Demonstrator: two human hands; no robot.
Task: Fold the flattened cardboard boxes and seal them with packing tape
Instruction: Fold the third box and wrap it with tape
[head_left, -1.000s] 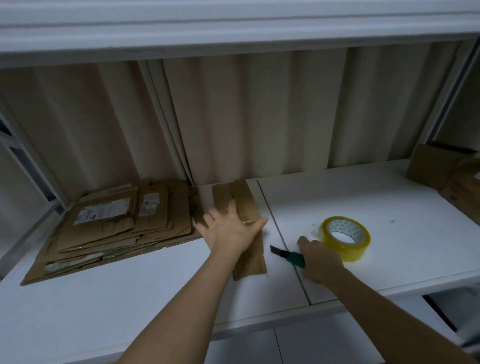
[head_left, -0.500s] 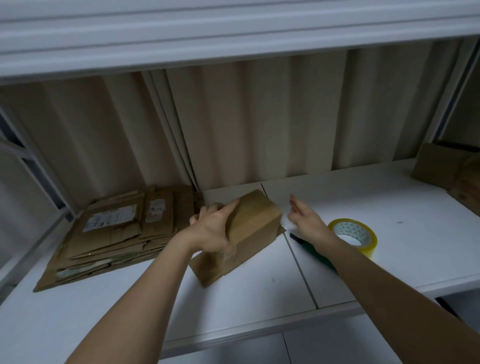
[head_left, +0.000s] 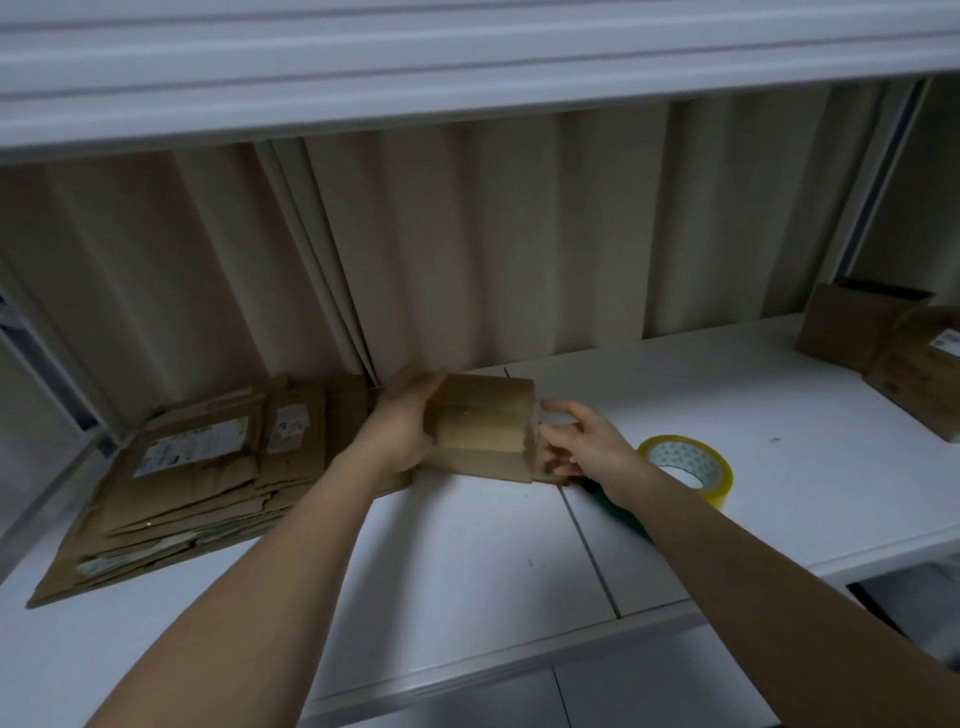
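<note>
A small brown cardboard box (head_left: 480, 428) is partly opened up, held just above the white shelf (head_left: 467, 561) at centre. My left hand (head_left: 402, 421) grips its left end, fingers curled over the top edge. My right hand (head_left: 576, 441) holds the box's right end, fingers on its flaps. A roll of clear yellowish packing tape (head_left: 688, 467) lies flat on the shelf just right of my right hand. A green-handled cutter (head_left: 615, 506) lies under my right wrist, mostly hidden.
A stack of flattened cardboard boxes (head_left: 192, 478) with white labels lies at the left. Two brown boxes (head_left: 883, 343) stand at the far right. A beige corrugated wall (head_left: 493, 249) closes the back, and a white shelf (head_left: 467, 57) hangs overhead.
My right hand let go of the cutter and moved to the box's right end. My left hand lifted the flat cardboard off the shelf and it has opened into a box shape.
</note>
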